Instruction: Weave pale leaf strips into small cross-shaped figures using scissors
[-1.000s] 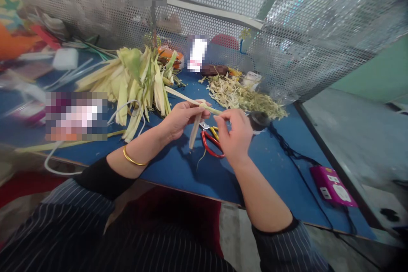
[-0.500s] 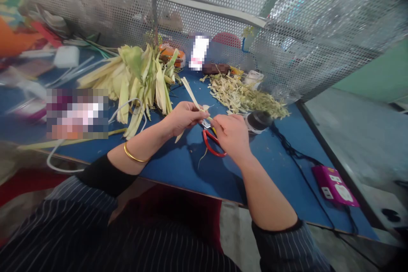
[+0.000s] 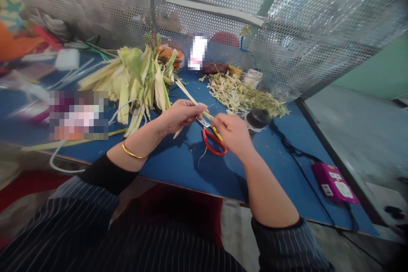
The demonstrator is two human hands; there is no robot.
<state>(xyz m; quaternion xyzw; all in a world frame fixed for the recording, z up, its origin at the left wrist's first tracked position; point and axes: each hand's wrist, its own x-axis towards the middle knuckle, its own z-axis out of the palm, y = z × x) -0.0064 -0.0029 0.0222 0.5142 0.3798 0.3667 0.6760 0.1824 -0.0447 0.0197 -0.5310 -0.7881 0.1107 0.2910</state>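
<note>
Between my two hands runs a narrow pale strip of corn husk [image 3: 185, 92], its free end pointing away past my left fingers. My left hand [image 3: 182, 115] pinches the strip along its length. The thumb and fingers of my right hand [image 3: 232, 131] close on its near end. Below the strip lie scissors [image 3: 214, 143] with a red handle loop, on the blue table; their blade tips are hidden by my left hand. A pile of corn husks [image 3: 135, 77] sits to the left of my hands. Beyond my right hand is a heap of husk scraps [image 3: 236, 93].
A black-lidded jar [image 3: 257, 120] stands right beside my right hand. Dark cables and a magenta box [image 3: 336, 182] lie at the table's right. A perforated metal screen [image 3: 216, 12] borders the back. A white cable [image 3: 59, 168] loops at the left edge.
My left hand has shifted slightly left along the strip, and the gap between my hands has widened. More of the strip and scissors shows. The scissors stay in place.
</note>
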